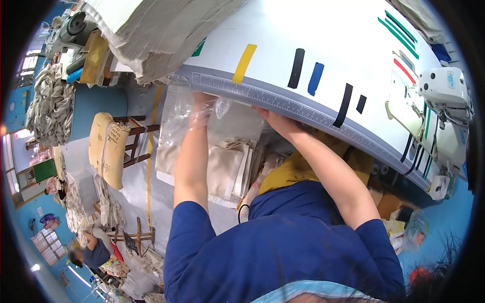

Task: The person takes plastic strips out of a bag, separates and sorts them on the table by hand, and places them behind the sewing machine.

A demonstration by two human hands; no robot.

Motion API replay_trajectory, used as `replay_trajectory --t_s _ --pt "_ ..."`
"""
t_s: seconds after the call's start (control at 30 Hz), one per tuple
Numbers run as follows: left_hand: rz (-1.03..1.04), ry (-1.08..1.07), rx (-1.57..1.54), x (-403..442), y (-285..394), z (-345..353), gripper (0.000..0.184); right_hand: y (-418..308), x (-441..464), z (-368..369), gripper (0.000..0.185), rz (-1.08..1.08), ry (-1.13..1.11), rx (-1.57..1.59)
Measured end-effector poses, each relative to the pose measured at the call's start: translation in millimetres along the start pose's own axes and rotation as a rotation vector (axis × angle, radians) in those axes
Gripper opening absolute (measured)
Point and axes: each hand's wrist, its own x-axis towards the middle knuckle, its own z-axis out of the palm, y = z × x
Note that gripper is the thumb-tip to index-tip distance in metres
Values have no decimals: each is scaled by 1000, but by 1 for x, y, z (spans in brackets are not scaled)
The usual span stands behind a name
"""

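My left hand (203, 102) reaches in beneath the front edge of the white table (273, 30). Crinkled clear plastic (178, 108) lies around that wrist, and the fingers are hidden. Further right, my right hand (272, 119) is also at the underside of the edge, its fingers out of sight below the grey ruler strip (283, 103). What either hand holds, if anything, cannot be seen. Below and between my forearms, folded beige cloth pieces (225, 169) lie in a stack.
A thick pile of pale cloth (151, 35) overhangs the table's left end. A white sewing machine (444, 86) stands at the right. Left of me is a wooden stool (136, 139) with a yellow padded seat (107, 151). Another person (96, 252) sits among cloth heaps in the background.
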Motion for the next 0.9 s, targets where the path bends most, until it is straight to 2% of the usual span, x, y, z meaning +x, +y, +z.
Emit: replay_trajectory --t_s 0.13,0.2,0.23,0.3,0.37,0.4,0.43,0.53,0.63,0.7,0.77,0.8,0.87,0.9 --pt "47 62 -139 -42 28 -2 32 9 1 26 32 -434 -78 -1308" --pt "-251 -149 -660 -57 42 -17 40 16 -3 35 34 -593 -255 -1784" --pt "-402 -258 -918 -61 50 -29 44 19 -6 33 34 -572 -245 -1802" --pt "-280 -446 -693 -63 66 -59 36 24 -11 26 35 -530 -223 -1833" --pt "56 -418 -374 -63 73 -86 34 28 -11 10 34 -683 -266 -1978" --pt "323 -300 -166 -65 72 -98 34 29 -12 7 33 -763 -286 -2048" --pt "583 -177 45 -67 70 -108 35 32 -15 13 33 -698 -289 -1996" --pt "473 -84 -11 -70 62 -129 34 40 -28 51 35 -486 -250 -1791" --pt "501 -103 -392 -67 63 -145 35 40 -33 63 37 -336 -131 -1493" --pt "267 -224 -600 -74 59 -155 36 38 -28 58 30 -355 -66 -1291" --pt "-10 -327 -833 -80 53 -159 40 31 -23 48 29 -360 -1 -1379" --pt "21 -294 -850 -84 45 -152 40 26 -22 45 28 -362 30 -1422" --pt "46 -245 -906 -97 22 -129 41 16 -19 50 26 -276 95 -1159" --pt "-18 -251 -966 -101 17 -127 40 11 -17 52 25 -234 127 -1026"
